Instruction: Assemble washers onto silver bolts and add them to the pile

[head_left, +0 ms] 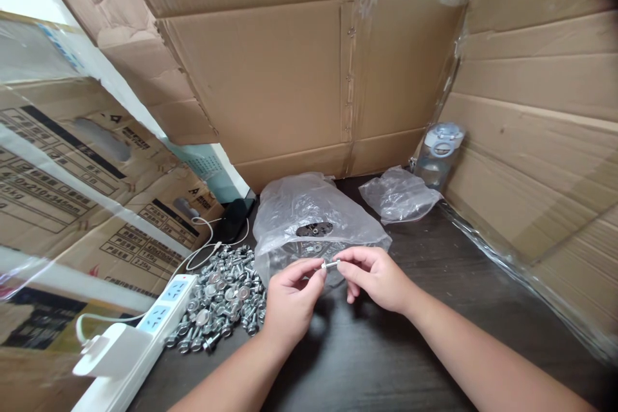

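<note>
A small silver bolt point(331, 264) lies level between my two hands, above the table just in front of the plastic bag. My left hand point(294, 299) pinches its left end between thumb and fingertips. At the other end, the thumb and index finger of my right hand point(374, 277) close on the tip; whether a nut or washer sits there is too small to tell. Behind my hands lies a translucent plastic bag point(309, 203), with a few metal pieces showing at its opening. Left of my left hand spreads a pile of silver flanged bolts point(226, 296).
A white power strip point(167, 306) with a plugged-in charger point(111, 351) borders the pile on the left. A phone point(235, 219) and cable lie behind it. At the back right are a crumpled plastic bag point(398, 193) and a clear bottle point(437, 154). Cardboard walls point(270, 77) surround the dark table.
</note>
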The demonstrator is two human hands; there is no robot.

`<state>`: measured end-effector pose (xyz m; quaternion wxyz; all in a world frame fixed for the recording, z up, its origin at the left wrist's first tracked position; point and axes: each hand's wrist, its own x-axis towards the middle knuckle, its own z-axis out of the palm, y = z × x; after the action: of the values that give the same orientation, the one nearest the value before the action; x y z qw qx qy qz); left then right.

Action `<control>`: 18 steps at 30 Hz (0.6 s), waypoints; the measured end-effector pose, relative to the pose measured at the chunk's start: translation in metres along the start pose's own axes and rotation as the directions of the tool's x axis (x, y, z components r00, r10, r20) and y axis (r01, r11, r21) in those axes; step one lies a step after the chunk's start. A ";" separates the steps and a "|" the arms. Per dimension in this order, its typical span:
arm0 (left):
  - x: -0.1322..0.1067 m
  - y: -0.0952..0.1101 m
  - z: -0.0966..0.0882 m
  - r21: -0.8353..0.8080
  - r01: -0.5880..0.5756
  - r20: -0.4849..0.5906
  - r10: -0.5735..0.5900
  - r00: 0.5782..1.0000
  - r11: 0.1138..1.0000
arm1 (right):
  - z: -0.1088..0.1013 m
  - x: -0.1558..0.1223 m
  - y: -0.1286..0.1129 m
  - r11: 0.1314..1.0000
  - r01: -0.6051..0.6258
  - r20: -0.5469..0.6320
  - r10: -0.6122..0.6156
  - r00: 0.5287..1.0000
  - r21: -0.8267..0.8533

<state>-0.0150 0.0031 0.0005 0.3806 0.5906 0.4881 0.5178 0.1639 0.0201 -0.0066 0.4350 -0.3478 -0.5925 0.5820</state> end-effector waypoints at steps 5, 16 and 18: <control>-0.001 0.000 0.000 0.020 -0.004 0.010 0.004 1.000 1.000 | -0.002 0.001 0.003 0.998 0.006 -0.007 -0.006 1.000 0.066; -0.001 0.004 0.000 -0.073 0.021 0.021 -0.019 1.000 0.997 | 0.003 -0.001 -0.003 0.998 -0.004 -0.009 0.004 1.000 0.062; -0.001 0.006 0.001 -0.102 0.053 0.013 -0.052 0.999 0.993 | 0.003 0.001 -0.001 0.999 -0.014 0.011 0.013 1.000 0.045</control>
<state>-0.0129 0.0004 0.0053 0.4261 0.5600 0.4744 0.5289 0.1610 0.0193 -0.0054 0.4357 -0.3390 -0.5793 0.5998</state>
